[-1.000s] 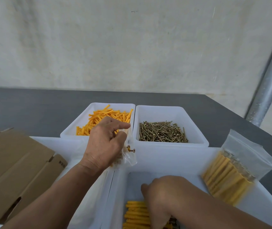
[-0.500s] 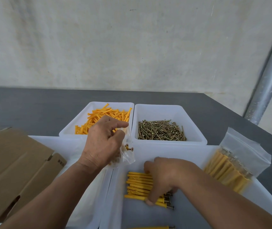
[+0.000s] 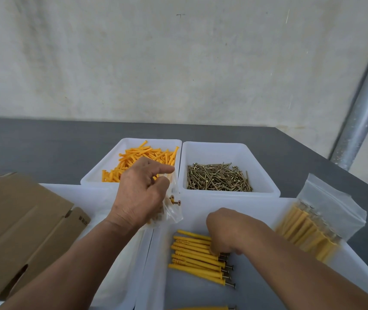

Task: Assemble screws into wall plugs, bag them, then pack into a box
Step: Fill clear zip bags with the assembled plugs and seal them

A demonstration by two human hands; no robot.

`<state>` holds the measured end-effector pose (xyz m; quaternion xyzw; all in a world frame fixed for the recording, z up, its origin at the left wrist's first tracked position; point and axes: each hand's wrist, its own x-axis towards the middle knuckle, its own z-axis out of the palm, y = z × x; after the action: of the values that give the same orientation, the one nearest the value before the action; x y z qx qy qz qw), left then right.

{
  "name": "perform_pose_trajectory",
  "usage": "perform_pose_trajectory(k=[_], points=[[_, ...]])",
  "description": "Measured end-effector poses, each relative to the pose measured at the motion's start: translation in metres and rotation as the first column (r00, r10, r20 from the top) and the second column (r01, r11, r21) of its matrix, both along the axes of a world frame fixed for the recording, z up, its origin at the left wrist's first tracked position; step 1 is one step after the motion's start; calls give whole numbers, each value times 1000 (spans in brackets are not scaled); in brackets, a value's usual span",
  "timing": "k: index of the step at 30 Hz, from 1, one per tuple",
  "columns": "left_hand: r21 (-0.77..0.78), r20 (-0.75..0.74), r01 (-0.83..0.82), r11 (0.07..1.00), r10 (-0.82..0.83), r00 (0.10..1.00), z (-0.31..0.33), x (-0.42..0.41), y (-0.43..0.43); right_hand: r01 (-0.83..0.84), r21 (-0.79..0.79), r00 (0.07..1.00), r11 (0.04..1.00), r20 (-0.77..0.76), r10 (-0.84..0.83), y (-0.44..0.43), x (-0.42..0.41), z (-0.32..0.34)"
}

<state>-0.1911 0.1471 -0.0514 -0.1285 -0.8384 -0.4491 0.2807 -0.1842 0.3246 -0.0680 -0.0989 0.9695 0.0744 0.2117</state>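
My left hand (image 3: 141, 193) grips a small clear plastic bag (image 3: 173, 206) with a few screw-and-plug pieces inside, held above the seam between two near white trays. My right hand (image 3: 226, 231) reaches down into the near right tray (image 3: 201, 206), its curled fingers on a row of yellow wall plugs with screws in them (image 3: 196, 256). A filled, sealed bag of plugs (image 3: 317, 222) leans on that tray's right rim. Behind stand a tray of loose orange plugs (image 3: 138, 157) and a tray of loose brass screws (image 3: 218, 177).
A flattened brown cardboard box (image 3: 19, 227) lies at the left, over a near left white tray (image 3: 93, 198). The grey table (image 3: 44, 148) runs back to a pale wall. A metal pole (image 3: 366, 104) slants up at the right.
My right hand moved up from the tray's near end onto the row of assembled plugs, and the view shifted so that more of the row shows. My left hand kept its hold on the bag.
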Motion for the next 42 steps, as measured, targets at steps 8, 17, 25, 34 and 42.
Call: perform_pose_trajectory(k=[8,17,25,34,42], points=[[-4,-4,2,1000,-2,1000,1,2,0,-39,-14,999,999,-1,39,0,-3,-5],[-5,-11,6,1000,-6,1000,1,1,0,-15,-203,990,979,-142,-14,7,-11,-2],[-4,-6,5,1000,-5,1000,1,-1,0,-97,-516,918,851,-377,-123,5,-10,12],[-21,11,-14,1000,14,1000,1,-1,0,-306,-829,576,468,-553,-602,14,-1,43],[-41,-12,-11,999,11,1000,2,0,0,-389,-770,627,506,-624,-467,1,4,35]])
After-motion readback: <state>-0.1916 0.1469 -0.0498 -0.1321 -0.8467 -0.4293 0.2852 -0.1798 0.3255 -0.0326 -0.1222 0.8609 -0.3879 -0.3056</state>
